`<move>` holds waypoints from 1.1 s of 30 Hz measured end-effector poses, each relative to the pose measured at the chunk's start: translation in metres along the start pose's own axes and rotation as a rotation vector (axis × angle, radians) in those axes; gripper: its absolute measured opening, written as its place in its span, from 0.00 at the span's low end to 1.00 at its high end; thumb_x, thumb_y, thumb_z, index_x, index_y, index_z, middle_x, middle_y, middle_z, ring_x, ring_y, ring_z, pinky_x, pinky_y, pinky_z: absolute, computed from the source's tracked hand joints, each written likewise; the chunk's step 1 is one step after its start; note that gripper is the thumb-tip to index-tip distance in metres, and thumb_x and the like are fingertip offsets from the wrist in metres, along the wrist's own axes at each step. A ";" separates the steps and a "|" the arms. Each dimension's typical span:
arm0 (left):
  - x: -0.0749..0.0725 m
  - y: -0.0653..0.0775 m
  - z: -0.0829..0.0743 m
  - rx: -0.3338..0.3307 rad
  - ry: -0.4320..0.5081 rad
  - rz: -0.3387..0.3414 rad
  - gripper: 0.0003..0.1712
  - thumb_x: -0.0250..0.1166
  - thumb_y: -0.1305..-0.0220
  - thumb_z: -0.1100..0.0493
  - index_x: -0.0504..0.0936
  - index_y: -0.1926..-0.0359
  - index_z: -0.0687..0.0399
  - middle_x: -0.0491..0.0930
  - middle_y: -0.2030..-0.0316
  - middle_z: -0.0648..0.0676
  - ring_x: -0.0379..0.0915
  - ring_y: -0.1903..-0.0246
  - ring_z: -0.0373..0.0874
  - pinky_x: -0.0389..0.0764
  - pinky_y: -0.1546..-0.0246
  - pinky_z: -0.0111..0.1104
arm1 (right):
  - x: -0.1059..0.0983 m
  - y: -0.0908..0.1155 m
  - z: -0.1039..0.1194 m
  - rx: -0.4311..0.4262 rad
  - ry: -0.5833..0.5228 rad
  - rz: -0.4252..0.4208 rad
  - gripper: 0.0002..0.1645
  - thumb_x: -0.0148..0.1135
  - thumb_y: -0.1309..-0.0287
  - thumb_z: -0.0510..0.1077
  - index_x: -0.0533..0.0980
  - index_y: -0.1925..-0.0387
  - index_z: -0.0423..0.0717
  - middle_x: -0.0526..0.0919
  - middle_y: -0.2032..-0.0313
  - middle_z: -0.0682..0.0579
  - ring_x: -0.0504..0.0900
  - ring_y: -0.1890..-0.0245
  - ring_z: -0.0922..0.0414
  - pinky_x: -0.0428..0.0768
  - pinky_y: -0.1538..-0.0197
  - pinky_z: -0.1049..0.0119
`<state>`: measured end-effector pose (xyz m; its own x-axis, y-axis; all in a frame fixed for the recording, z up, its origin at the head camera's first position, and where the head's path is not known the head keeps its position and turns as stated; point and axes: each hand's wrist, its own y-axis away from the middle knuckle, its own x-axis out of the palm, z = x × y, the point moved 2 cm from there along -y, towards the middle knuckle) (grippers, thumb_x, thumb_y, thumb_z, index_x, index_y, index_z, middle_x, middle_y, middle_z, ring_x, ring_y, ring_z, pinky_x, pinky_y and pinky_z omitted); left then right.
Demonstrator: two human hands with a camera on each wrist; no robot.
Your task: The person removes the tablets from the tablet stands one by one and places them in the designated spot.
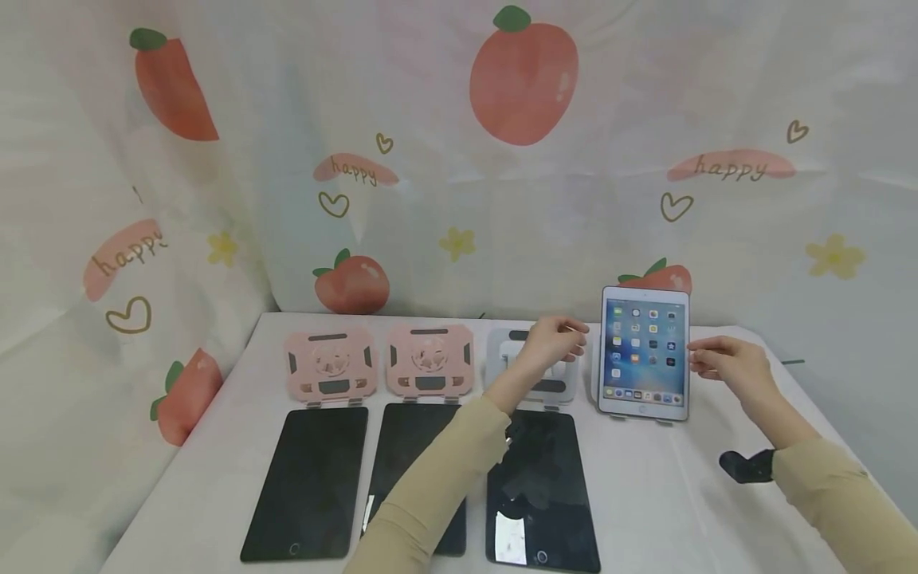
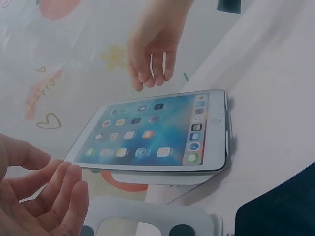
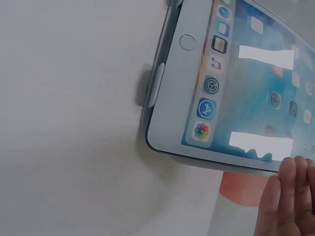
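A white tablet with its home screen lit stands tilted back on a light grey stand, mostly hidden behind it in the head view. Close to the tablet's right edge is my right hand, its fingers loosely bent; the left wrist view shows a gap between them. My left hand hovers left of the tablet, in front of a second grey stand. Its thumb and fingers are relaxed and hold nothing. Seen from the left wrist, the left fingertips come near the tablet's edge; contact is hard to tell.
Two pink stands are lined up on the left of the white table. Several dark tablets lie flat before the stands, screens up. A printed curtain hangs behind the table. My left sleeve partly covers the middle tablet.
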<state>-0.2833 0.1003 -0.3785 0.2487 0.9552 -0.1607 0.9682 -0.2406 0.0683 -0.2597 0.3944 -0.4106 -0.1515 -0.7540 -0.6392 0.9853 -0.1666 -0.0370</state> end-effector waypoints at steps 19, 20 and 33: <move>0.010 -0.035 -0.023 0.012 -0.019 -0.023 0.09 0.60 0.35 0.62 0.82 0.56 0.59 0.83 0.63 0.55 0.80 0.70 0.41 0.84 0.67 0.30 | -0.023 -0.013 0.050 -0.014 0.064 -0.022 0.27 0.48 0.30 0.46 0.67 0.43 0.24 0.82 0.64 0.47 0.75 0.76 0.77 0.80 0.69 0.79; 0.011 -0.036 -0.024 0.014 -0.010 -0.027 0.09 0.60 0.35 0.62 0.82 0.56 0.59 0.83 0.62 0.55 0.81 0.69 0.42 0.84 0.67 0.30 | -0.023 -0.014 0.052 -0.012 0.059 -0.024 0.28 0.48 0.30 0.46 0.67 0.42 0.24 0.82 0.62 0.45 0.75 0.76 0.77 0.80 0.69 0.80; 0.023 -0.052 -0.028 -0.035 -0.061 -0.086 0.10 0.59 0.33 0.60 0.81 0.55 0.58 0.83 0.61 0.55 0.81 0.66 0.44 0.85 0.67 0.32 | -0.019 -0.045 0.027 0.007 -0.046 -0.021 0.27 0.49 0.31 0.46 0.65 0.38 0.31 0.75 0.50 0.33 0.80 0.67 0.62 0.83 0.64 0.73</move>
<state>-0.3291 0.1395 -0.3578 0.1671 0.9594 -0.2273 0.9848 -0.1511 0.0861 -0.3027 0.3993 -0.3759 -0.1759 -0.7784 -0.6027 0.9813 -0.1869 -0.0450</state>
